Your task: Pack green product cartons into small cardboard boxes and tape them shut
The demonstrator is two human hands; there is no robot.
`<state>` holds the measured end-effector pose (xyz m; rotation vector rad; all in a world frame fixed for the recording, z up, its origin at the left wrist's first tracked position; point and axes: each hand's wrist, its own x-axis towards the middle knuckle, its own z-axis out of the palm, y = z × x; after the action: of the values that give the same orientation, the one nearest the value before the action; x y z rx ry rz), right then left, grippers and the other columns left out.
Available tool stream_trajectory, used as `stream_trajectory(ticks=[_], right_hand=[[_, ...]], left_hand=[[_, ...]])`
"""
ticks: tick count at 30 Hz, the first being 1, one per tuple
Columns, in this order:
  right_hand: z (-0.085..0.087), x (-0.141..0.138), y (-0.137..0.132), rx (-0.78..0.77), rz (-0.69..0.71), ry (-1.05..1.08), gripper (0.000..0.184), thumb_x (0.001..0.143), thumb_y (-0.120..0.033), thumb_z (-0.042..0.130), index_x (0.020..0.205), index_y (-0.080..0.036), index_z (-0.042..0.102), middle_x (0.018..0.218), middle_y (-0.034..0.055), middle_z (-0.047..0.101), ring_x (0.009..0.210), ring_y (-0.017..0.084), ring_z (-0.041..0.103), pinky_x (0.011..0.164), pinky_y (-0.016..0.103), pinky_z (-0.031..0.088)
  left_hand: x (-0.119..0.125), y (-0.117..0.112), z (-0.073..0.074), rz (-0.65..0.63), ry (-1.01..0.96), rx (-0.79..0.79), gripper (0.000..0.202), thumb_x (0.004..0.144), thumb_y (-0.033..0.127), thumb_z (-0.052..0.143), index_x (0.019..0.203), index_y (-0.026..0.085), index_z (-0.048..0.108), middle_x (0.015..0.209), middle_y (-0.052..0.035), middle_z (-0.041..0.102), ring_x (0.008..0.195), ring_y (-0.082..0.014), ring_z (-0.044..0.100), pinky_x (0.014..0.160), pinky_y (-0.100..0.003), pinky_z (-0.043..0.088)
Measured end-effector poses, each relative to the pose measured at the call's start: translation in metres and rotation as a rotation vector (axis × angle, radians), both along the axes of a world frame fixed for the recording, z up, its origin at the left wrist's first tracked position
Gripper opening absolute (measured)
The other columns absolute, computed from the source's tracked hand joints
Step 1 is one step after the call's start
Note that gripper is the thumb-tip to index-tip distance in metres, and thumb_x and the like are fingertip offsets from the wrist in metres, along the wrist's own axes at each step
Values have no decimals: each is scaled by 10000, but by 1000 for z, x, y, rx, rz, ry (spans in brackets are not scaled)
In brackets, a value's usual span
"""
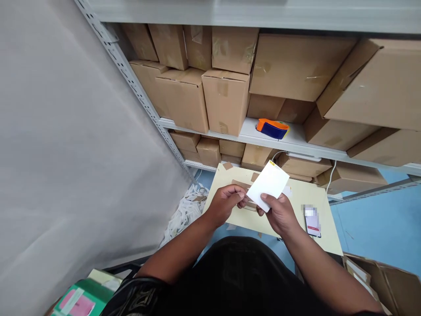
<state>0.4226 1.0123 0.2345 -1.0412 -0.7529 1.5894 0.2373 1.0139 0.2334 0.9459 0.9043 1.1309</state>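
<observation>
A white rectangular card (270, 182) with a small yellow mark at its top corner is tilted above the pale yellow table. My right hand (279, 213) grips its lower end, thumb on top and fingers beneath. My left hand (229, 201) is closed in a pinch beside the card's left corner; whatever lies between its fingertips is too small to make out. Partly hidden behind the hands and card is a piece of brown cardboard (241, 183) on the table (305, 188).
A phone (312, 221) lies on the table's right side. Shelves of cardboard boxes (225, 101) rise behind, with an orange and blue tape-like roll (272, 128) on one. White paper strips (186, 210) heap at the left by the wall. An open carton (388, 281) stands lower right.
</observation>
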Motion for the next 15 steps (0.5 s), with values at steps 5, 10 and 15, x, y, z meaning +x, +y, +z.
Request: stream_trajectory(ticks=[5, 10, 15], right_hand=[[-3, -23, -15, 2, -11, -48, 287, 725, -335, 869, 907, -169, 723, 821, 57, 721, 585, 160, 586, 421, 281, 474], [-3, -36, -26, 3, -5, -65, 266, 730, -335, 860, 880, -168, 719, 791, 52, 715, 564, 157, 582, 409, 276, 472], [-3, -43, -32, -15, -7, -46, 269, 713, -336, 863, 853, -165, 710, 732, 31, 692, 515, 135, 554, 389, 263, 458]], left_hand=[[-26, -10, 1, -54, 11, 4, 233, 798, 400, 743, 810, 169, 711, 731, -32, 700, 643, -143, 600, 656, -294, 491], [-37, -18, 4, -94, 6, 8, 206, 786, 374, 743, 779, 175, 692, 702, -17, 676, 628, -136, 586, 640, -282, 480], [-42, -24, 3, -137, -19, 17, 227, 802, 393, 745, 797, 175, 678, 710, -11, 668, 636, -130, 580, 647, -275, 475]])
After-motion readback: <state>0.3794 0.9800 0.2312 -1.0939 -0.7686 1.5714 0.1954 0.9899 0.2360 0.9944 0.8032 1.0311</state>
